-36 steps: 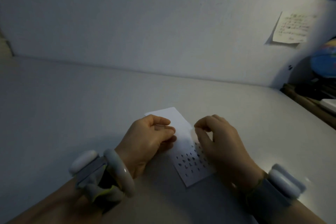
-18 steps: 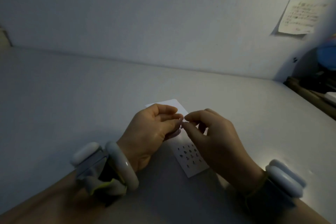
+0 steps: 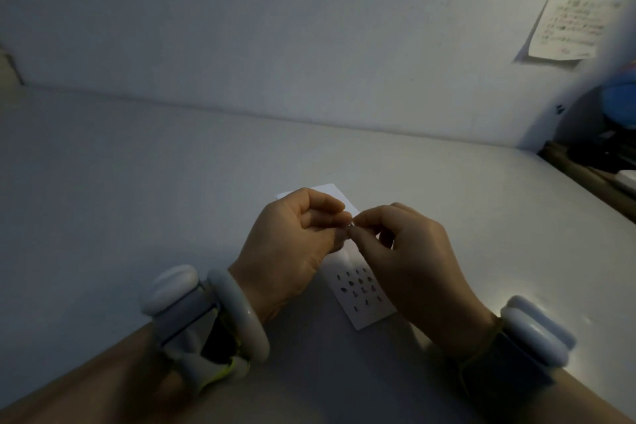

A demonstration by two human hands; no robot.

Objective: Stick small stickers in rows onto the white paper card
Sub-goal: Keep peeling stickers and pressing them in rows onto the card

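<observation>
Head cam, pretty dim lighting. The white paper card lies flat on the white desk, angled a bit, and both hands hover right over its middle. Its near end shows a few short rows of small dark stickers, and its far corner peeks out behind the left hand.

That hand is curled up, fingertips meeting those of the right hand, which is also curled with thumb and forefinger pinched together. They seem to be pinching something tiny between them, but it's too small to make out.

Chunky white bands on both wrists. Two handwritten notes are stuck on the wall behind the desk.
</observation>
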